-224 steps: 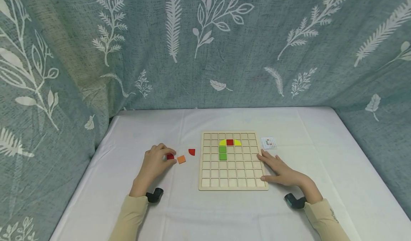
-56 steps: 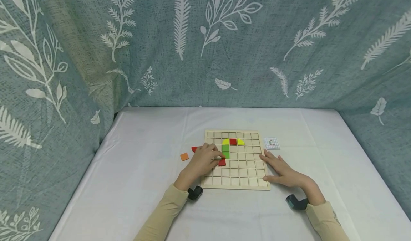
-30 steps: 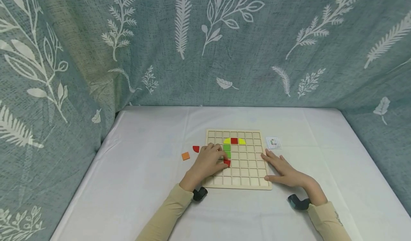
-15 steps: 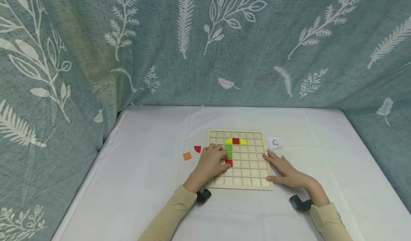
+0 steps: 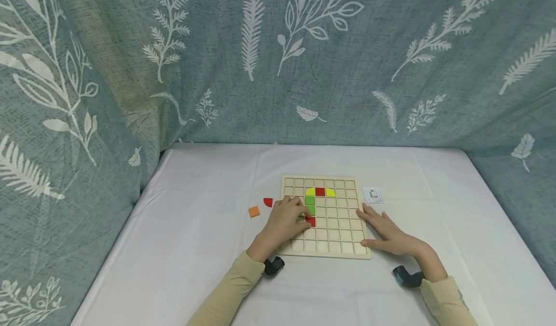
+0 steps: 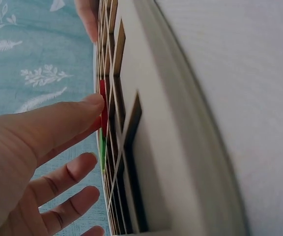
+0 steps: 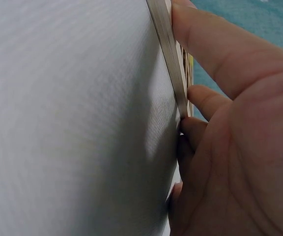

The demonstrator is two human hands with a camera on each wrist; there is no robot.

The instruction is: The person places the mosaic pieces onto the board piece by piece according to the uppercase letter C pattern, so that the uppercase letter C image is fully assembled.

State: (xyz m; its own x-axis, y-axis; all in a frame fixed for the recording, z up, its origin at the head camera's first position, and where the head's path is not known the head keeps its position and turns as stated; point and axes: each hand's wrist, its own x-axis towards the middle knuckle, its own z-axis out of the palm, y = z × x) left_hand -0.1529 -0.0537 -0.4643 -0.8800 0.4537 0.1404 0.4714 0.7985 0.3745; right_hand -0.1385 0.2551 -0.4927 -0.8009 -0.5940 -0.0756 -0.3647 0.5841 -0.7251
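My left hand is over the wooden grid board, with thumb and index finger pinching a red tile at the cell just below two green square tiles. In the left wrist view, the thumb tip lies against the red tile, which is down at the board's grid; the other fingers are spread apart. Above the green tiles, a red square sits between two yellow quarter-round tiles. My right hand rests with fingers spread on the board's right edge.
Left of the board, a red quarter-round tile and an orange square tile lie on the white tablecloth. A small card with a printed grid pattern lies beside the board's upper right edge. A patterned curtain hangs behind.
My left hand picked up a red tile left of the board and carried it right to the cell under the green tiles. Lately it has barely moved. The right hand stays on the board's edge.
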